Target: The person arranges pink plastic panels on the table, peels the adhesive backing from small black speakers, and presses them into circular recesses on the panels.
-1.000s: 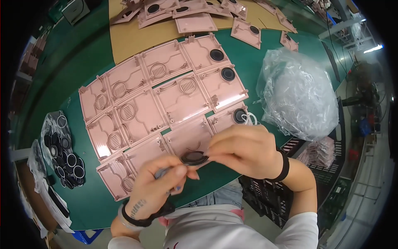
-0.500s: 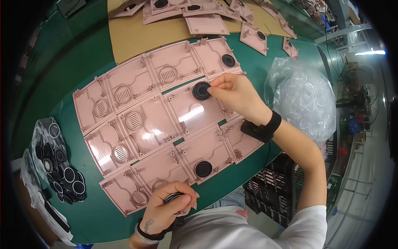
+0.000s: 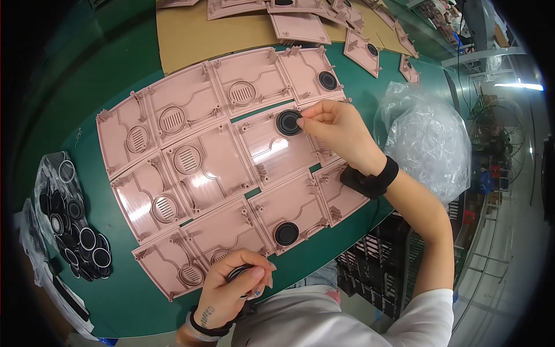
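Observation:
My right hand pinches the edge of a black round disc, which looks like a small speaker. The disc sits over the round seat of a pink plastic panel in the middle row. Closed near the front edge, my left hand holds another dark disc, mostly hidden by the fingers; whether there are more cannot be told. Black discs also sit in a far-right panel and a front-row panel. Other panels show bare slotted round grilles.
A pile of black discs and rings lies by a clear bag at the left. More pink panels rest on cardboard at the back. A full clear plastic bag stands at right, above a black crate.
The view has shifted slightly. My right hand stays pinched at the disc's edge over the same panel, and my left hand keeps its hold.

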Demonstrator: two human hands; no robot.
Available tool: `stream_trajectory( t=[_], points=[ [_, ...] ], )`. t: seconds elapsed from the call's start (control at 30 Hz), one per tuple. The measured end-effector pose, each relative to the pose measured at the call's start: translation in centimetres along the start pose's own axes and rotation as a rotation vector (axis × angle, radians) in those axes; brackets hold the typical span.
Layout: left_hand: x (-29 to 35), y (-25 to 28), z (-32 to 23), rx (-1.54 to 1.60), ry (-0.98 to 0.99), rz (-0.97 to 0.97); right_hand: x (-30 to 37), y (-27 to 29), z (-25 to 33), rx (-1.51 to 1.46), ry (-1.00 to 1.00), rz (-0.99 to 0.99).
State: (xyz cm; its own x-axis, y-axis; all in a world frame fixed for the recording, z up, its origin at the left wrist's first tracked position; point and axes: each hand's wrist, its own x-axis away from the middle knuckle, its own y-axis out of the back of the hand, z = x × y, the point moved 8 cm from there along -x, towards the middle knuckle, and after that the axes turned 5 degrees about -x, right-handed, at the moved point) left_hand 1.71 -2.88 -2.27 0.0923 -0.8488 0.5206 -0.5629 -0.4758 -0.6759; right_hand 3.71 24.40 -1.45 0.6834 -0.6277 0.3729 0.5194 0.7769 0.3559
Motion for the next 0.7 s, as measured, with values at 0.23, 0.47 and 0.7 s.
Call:
stream_trajectory(
  t=[0.23,0.47,0.7],
  points=[
    [0.01,0.17,0.2,0.006,-0.004,-0.008,0.03,-0.04,-0.08,0.004,0.047,-0.011],
    [0.1,0.32,0.09,0.018,-0.022,-0.01,0.22,0.15,-0.41,-0.065,-0.05,-0.027],
    [0.2,0.3,-0.05,0.016,-0.036,-0.007,-0.04,0.08,-0.44,0.009,-0.01,-0.027]
  ],
)
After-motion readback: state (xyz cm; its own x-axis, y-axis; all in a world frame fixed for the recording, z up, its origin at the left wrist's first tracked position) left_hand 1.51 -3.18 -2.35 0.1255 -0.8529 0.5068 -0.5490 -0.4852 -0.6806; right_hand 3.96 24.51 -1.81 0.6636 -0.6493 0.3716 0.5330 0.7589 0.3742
